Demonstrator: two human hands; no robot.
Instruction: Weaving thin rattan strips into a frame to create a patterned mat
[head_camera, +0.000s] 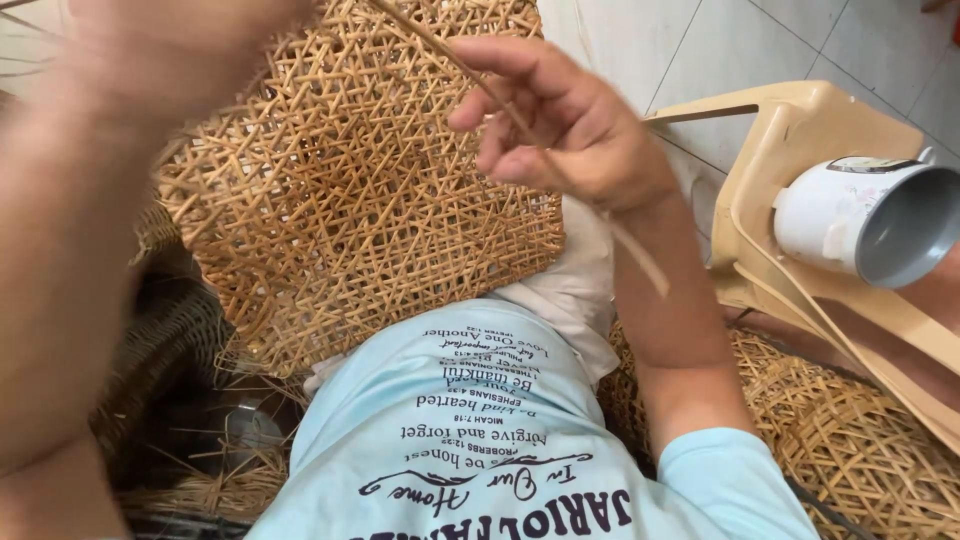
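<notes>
The right hand (570, 130) pinches a rattan strip (480, 80) above the woven panel (350, 200); the blurred left hand's (170, 50) grip is unclear.

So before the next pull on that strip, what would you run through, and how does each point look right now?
1. Right hand has hold of the thin cane strip: ok, pinched between thumb and fingers.
2. Strip leads to the woven cane panel: cannot tell, its upper end leaves the picture.
3. Left hand steady: cannot tell, it is blurred.
4. Panel rests on the lap: ok, it lies against the light blue shirt.
5. White mug safe: not ok, it lies on its side on the beige plastic chair.
</notes>
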